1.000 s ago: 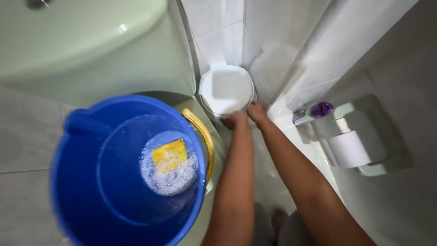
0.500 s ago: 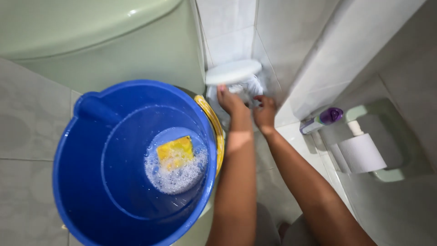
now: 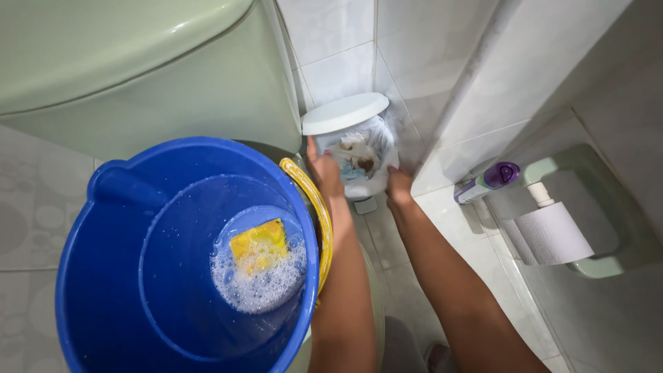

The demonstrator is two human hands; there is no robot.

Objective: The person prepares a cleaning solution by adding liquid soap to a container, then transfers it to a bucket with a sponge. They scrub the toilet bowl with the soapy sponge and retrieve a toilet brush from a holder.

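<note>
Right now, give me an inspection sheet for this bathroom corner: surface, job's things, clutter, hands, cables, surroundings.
Surface: pale tiled floor, partly patterned at left.
Job's things: small white pedal bin in the corner, lid tilted up, white liner with crumpled paper waste inside.
Clutter: blue bucket with yellow handle, holding foamy water and a yellow sponge; purple-capped spray can lying by the wall.
Hands: left hand on the bin's left rim; right hand at its lower right edge; whether either grips the liner, cannot tell.
Cables: nothing seen.
Surroundings: green toilet tank, white wall tiles, toilet roll on a green holder.
</note>
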